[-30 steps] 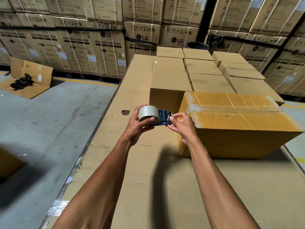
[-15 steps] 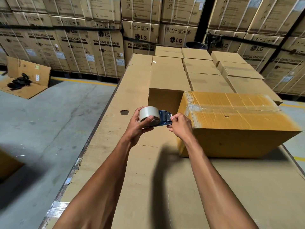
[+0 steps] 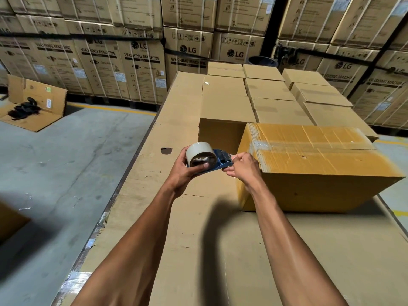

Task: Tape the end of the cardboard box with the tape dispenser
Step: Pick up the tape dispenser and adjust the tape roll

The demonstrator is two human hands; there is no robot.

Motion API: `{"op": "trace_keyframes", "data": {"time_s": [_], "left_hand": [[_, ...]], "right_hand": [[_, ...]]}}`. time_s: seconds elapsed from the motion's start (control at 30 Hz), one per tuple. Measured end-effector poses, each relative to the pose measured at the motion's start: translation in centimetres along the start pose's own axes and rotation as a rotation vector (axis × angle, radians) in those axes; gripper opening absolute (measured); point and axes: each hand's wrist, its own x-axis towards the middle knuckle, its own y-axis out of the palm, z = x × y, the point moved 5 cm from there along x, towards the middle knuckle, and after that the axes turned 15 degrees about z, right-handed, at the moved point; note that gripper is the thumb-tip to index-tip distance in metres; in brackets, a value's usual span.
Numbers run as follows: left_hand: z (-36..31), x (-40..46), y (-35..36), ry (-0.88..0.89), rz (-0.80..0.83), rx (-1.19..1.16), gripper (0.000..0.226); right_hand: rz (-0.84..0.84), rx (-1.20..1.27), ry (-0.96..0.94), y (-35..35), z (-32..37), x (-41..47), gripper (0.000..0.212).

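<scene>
A yellowish cardboard box (image 3: pixel 318 164) lies on a big cardboard-covered surface (image 3: pixel 198 250), with clear tape along its top seam and over its left end. Just left of that end is a blue tape dispenser (image 3: pixel 220 159) carrying a roll of clear tape (image 3: pixel 198 151). My left hand (image 3: pixel 185 171) grips the dispenser around the roll. At the dispenser's front end, beside the box's upper left corner, my right hand (image 3: pixel 242 167) pinches something. Whether it holds the tape's loose end or the dispenser's tip I cannot tell.
Several plain closed cartons (image 3: pixel 271 91) stand in rows behind the box. Stacks of printed washing-machine cartons (image 3: pixel 141 69) wall off the back. To the left is grey concrete floor (image 3: pixel 55 173) with an opened flat carton (image 3: pixel 33 107) holding dark straps.
Both hands and the dispenser stay beside the box's left end. My right hand has shifted slightly toward the box's corner. The camera has tilted a little.
</scene>
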Motion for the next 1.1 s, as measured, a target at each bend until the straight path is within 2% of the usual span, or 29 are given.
{"op": "trace_keyframes", "data": {"time_s": [0.17,0.3,0.43,0.57,0.7,0.77,0.87,1.1], "left_hand": [[0.4,-0.1,0.1,0.021,-0.026,-0.091,0.104],[1.3,0.3,0.6,0.043,-0.029,-0.147,0.106],[2.1,0.8,1.1,0.079,-0.111,-0.225,0.111],[2.6,1.0,1.0,0.093,-0.169,-0.271,0.098],[2.4,0.9,0.8,0.091,-0.163,-0.273,0.08],[2.1,0.8,0.8,0.088,-0.151,-0.279,0.073],[1.7,0.8,0.9,0.107,-0.139,-0.329,0.062],[1.3,0.8,0.8,0.107,-0.154,-0.331,0.056]], "right_hand": [[0.062,0.239,0.091,0.3,-0.4,0.0,0.013],[0.08,0.329,0.122,0.9,-0.5,-0.1,0.019],[0.126,0.472,0.144,1.3,-0.1,-0.3,0.026],[0.2,0.629,0.182,1.1,0.5,-0.9,0.02],[0.124,0.463,0.197,-0.2,0.6,-0.7,0.003],[0.075,0.389,0.188,-0.6,0.6,-0.4,0.006],[0.044,0.431,0.182,-0.2,0.2,-0.4,0.005],[0.041,0.567,0.158,0.4,0.1,-0.8,0.031]]}}
